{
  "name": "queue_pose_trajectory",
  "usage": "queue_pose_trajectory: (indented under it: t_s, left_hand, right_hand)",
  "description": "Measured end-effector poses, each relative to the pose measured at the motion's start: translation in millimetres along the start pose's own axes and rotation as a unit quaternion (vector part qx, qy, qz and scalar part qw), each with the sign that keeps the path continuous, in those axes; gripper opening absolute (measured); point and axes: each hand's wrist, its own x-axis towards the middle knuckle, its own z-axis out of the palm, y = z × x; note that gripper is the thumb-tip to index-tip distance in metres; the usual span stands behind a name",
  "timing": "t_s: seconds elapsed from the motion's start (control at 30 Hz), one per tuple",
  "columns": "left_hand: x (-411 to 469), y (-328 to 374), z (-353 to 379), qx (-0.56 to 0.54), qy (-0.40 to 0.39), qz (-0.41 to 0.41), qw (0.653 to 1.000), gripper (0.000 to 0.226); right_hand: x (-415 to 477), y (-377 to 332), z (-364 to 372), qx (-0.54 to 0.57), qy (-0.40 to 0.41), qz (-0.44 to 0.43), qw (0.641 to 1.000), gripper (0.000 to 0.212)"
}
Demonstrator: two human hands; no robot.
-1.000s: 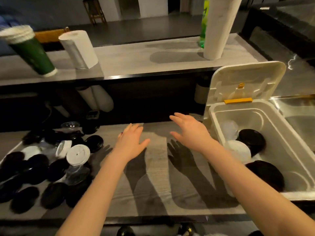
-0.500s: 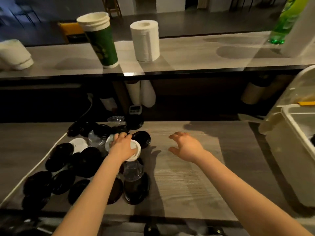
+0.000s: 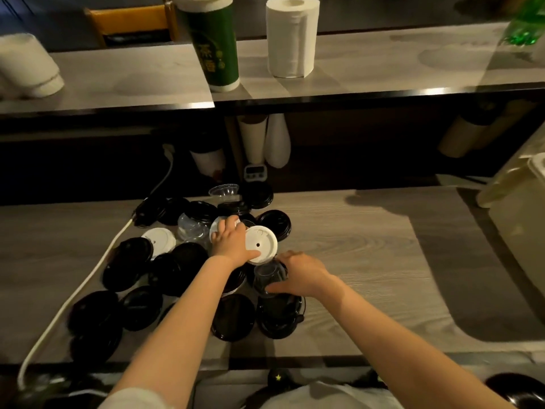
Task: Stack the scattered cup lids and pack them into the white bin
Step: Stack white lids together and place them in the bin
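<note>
The left hand (image 3: 233,243) grips a white lid (image 3: 261,245) by its near-left rim, thumb along the lower edge. Its fingers reach over a second white lid (image 3: 214,228) that is mostly hidden beneath them. The right hand (image 3: 300,276) curls its fingers and thumb round a clear lid (image 3: 269,276), just under the held white lid's rim and touching or nearly touching it; which, I cannot tell.

Both hands work at the right edge of the pile of black lids (image 3: 129,264), which covers the left-centre of the tabletop (image 3: 368,255). The pile's nearest lids lie close to the tabletop's front edge, and its farthest lids sit at the back edge, beneath the dark front lip of the upper counter (image 3: 354,72). A third white lid (image 3: 159,240) lies flat among the black ones. More clear lids (image 3: 191,228) sit just behind the left hand. A white cable (image 3: 88,276) bounds the pile on the left, running from the back down past the front edge.

To the right of the hands, bare wood grain stretches as far as the white bin (image 3: 525,219). Only a corner of the bin shows at the right border, well apart from the pile.

On the upper counter stand a green cup stack (image 3: 215,45) and a paper roll (image 3: 292,36).
</note>
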Motion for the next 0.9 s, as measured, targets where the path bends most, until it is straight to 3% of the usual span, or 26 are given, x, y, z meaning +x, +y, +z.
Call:
queue_pose_trajectory:
  t_s: [0.13,0.23,0.33,0.47,0.7,0.9]
  left_hand:
    - [-1.0,-0.1,0.8,-0.022,0.029,0.018,0.999,0.066]
    - [0.7,-0.8,2.7,-0.073,0.041,0.02,0.996,0.049]
    - [1.7,0.3,1.2,-0.186,0.03,-0.01,0.982,0.035]
    - [0.8,8.2,-12.9,-0.268,0.061,-0.031,0.961,0.034]
    - [0.9,54.2,-49.5,-0.378,0.152,0.047,0.912,0.035]
    - [-3.9,131.3,-71.4,-0.445,0.154,0.102,0.876,0.035]
  right_hand:
    - [6.7,-5.3,15.7,0.036,0.035,0.011,0.999,0.06]
    - [5.6,-2.4,12.2,0.089,0.059,0.025,0.994,0.051]
    - [-0.4,6.3,-1.4,0.168,0.078,0.049,0.981,0.061]
    - [-10.0,20.3,-24.6,0.241,0.142,0.055,0.959,0.067]
    - [-47.1,59.4,-76.6,0.237,0.265,0.053,0.933,0.063]
    - [-93.7,111.3,-115.6,0.254,0.355,0.072,0.897,0.069]
